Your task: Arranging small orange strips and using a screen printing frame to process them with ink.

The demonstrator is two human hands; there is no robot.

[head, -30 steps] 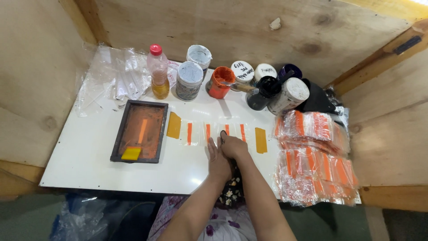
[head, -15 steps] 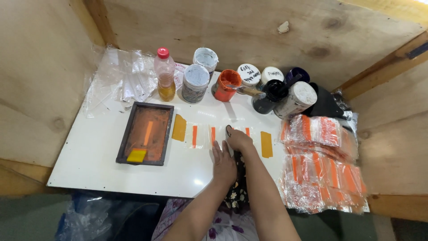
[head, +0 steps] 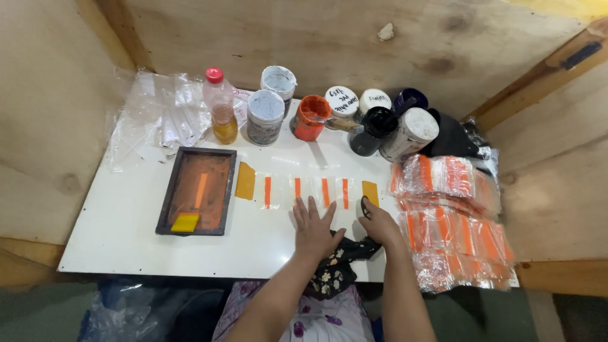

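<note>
Clear plastic strips with orange bars lay in a row across the middle of the white counter, toward its near edge, bracketed by two mustard-yellow tabs, one at each end of the row. The left hand rested flat on the counter with fingers spread wide, its fingertips touching the near edge of the strips and holding nothing. The right hand lay just beside it, fingers loosely curled, one fingertip touching the counter below the right-hand tab; whether it pinched anything I cannot tell. A dark floral cloth bunched between the wrists at the near edge. Left of the strips sat a black-framed printing screen with an orange slot and a yellow squeegee at its near end. Along the far edge stood a bottle of amber liquid with a red cap, paint jars and an open orange tub. Crumpled clear bags filled the far left corner; stacked orange-printed packets covered the right edge. Plywood walls enclosed the counter on three sides.
</note>
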